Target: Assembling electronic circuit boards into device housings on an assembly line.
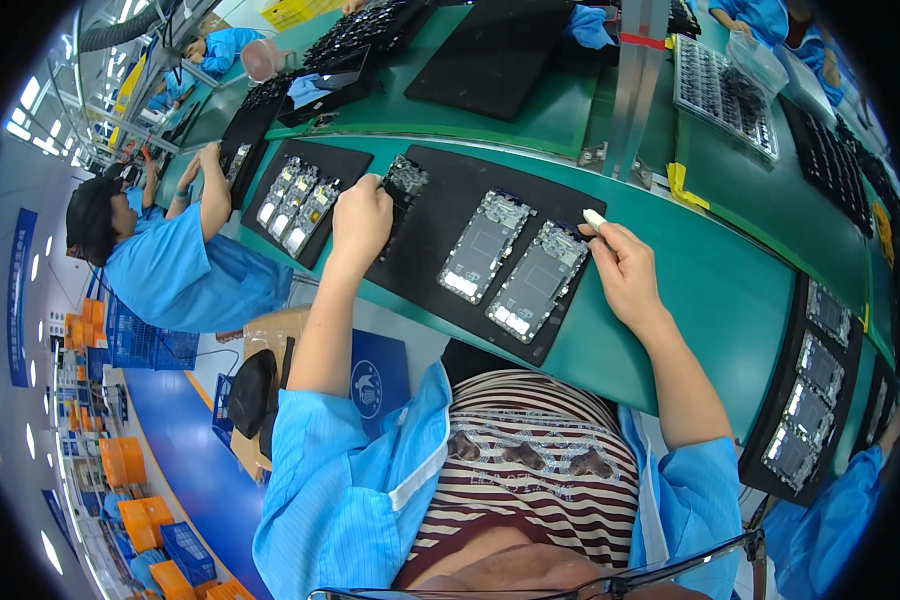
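Note:
My left hand (363, 220) is closed at the edge of a dark phone frame with circuitry (406, 182), which stands tilted on the left part of a black mat (440, 235). Two more phone frames with exposed circuit boards lie side by side on the same mat: a middle one (486, 245) and a right one (538, 283). Beside the right frame's upper corner, my right hand (625, 272) has its thumb and fingers drawn together. A small white piece (593, 217), perhaps a fingertip cover, shows at its fingertips; what the fingers hold, if anything, is hidden.
The green bench (690, 290) carries another black mat with phone boards (297, 205) on the left and one (808, 400) on the right. A metal post (637, 90) rises beyond my right hand. Co-workers in blue sit on both sides; one (185, 260) is at left.

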The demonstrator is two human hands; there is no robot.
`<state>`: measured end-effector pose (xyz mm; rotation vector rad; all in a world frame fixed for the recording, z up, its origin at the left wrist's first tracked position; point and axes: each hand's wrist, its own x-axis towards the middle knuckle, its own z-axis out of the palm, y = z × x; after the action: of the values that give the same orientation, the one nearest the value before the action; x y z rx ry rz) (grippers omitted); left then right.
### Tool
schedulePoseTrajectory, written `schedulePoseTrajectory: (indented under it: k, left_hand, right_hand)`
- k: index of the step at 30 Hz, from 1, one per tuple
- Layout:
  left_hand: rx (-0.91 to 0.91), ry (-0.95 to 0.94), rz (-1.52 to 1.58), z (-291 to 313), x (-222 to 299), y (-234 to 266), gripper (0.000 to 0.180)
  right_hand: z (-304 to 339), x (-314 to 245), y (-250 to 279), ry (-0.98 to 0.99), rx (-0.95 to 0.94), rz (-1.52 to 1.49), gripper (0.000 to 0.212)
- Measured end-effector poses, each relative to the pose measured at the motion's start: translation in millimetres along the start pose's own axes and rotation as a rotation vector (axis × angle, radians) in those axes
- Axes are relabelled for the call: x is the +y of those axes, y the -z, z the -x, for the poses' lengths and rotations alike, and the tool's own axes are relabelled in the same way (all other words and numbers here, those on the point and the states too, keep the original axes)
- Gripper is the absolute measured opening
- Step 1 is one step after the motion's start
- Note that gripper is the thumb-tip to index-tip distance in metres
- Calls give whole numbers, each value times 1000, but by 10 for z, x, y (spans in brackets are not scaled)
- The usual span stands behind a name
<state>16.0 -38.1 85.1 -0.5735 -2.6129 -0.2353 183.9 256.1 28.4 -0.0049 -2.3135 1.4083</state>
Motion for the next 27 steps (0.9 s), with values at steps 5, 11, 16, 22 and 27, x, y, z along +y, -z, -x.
schedulePoseTrajectory:
  k: [5, 11, 16, 22, 27]
  left_hand:
    - [-537, 337, 1209, 136, 431, 241, 16]
    - [-1045, 204, 1314, 469, 949, 350, 17]
    - [-1017, 169, 1260, 539, 1123, 355, 13]
    - [-967, 163, 1188, 587, 1087, 310, 13]
    - [-946, 177, 1218, 610, 1112, 322, 16]
  right_hand:
    - [23, -55, 3, -241, -87, -548, 28]
    - [35, -148, 59, -566, -423, -1033, 43]
    - [10, -196, 128, -647, -604, -1086, 41]
    - [-1, -226, 132, -671, -575, -1128, 31]
    - [-8, -182, 119, -637, -516, -1203, 29]
